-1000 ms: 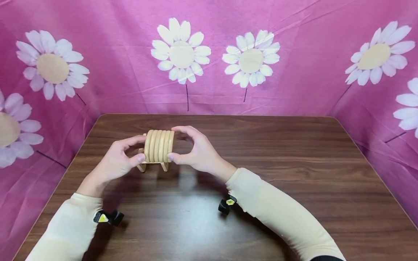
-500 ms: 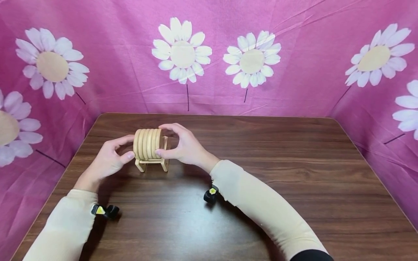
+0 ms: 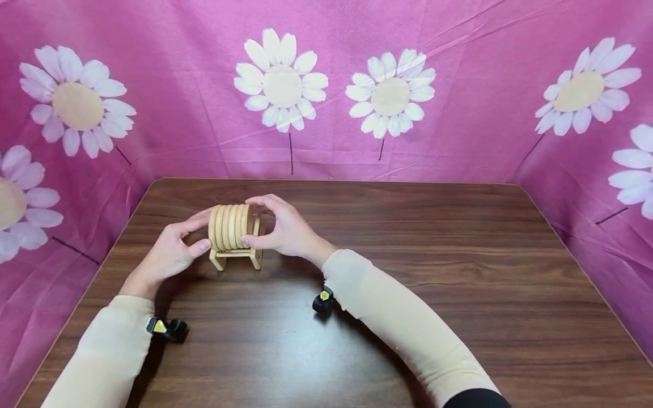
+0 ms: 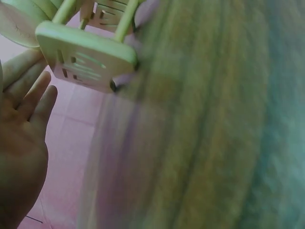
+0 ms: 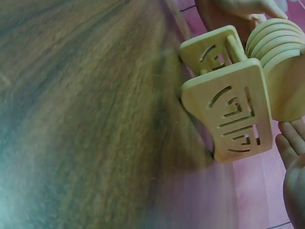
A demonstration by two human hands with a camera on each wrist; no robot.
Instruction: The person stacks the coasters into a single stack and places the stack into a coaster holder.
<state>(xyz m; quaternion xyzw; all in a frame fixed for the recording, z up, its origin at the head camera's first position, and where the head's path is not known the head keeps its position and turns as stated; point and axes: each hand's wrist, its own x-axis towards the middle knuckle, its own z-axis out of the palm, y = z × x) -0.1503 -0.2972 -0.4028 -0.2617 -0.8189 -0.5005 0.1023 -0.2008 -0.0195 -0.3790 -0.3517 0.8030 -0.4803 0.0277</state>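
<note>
A row of several round wooden coasters stands on edge above a small wooden coaster rack on the table, its slotted side panel showing in the right wrist view. My right hand grips the right end of the row, thumb in front and fingers behind. At the left end my left hand holds the row, thumb low and fingers higher up. In the left wrist view the left fingers stretch beside the rack's other panel. Whether the coasters touch the rack's bars is hidden.
The brown wood-grain table spreads to the right and front of the rack. A pink cloth printed with daisies surrounds its back and sides. A black wrist camera sits on each sleeve.
Both hands have moved the coasters left and over the rack, which now shows more plainly beneath and to the right. In the last half second they have barely shifted.
</note>
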